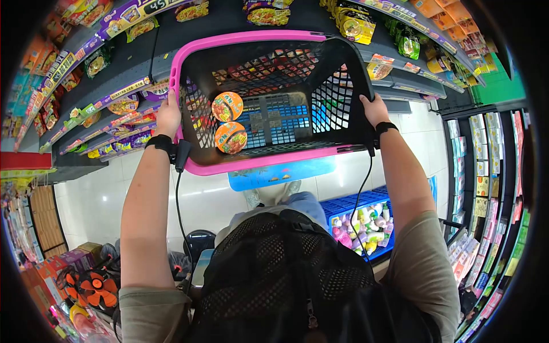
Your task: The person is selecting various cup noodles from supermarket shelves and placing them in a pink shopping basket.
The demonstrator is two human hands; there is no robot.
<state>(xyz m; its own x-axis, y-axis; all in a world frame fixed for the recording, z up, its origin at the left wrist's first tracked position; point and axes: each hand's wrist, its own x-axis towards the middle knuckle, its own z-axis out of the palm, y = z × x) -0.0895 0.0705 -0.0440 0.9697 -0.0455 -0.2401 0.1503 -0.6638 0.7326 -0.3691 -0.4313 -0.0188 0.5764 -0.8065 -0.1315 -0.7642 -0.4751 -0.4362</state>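
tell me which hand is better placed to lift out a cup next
Probably the left hand: it holds the basket end nearer both cups, while the right hand holds the far end.

Brightly lit indoors, in cool white, mostly even light, apparently from above. Small specular highlights and pale streaks of glare on the white tiled floor (86,214), left and centre of the frame. Softer shading inside the black-and-pink shopping basket (246,166), upper centre; darkest at lower centre, with fine detail partly lost in the black mesh fabric (274,246). Reasonably sharp on the orange noodle-cup lids (227,106); softer and smeared toward the periphery. Strong fisheye distortion, bending the store shelves (128,71) into arcs, with black vignetting at all four corners.
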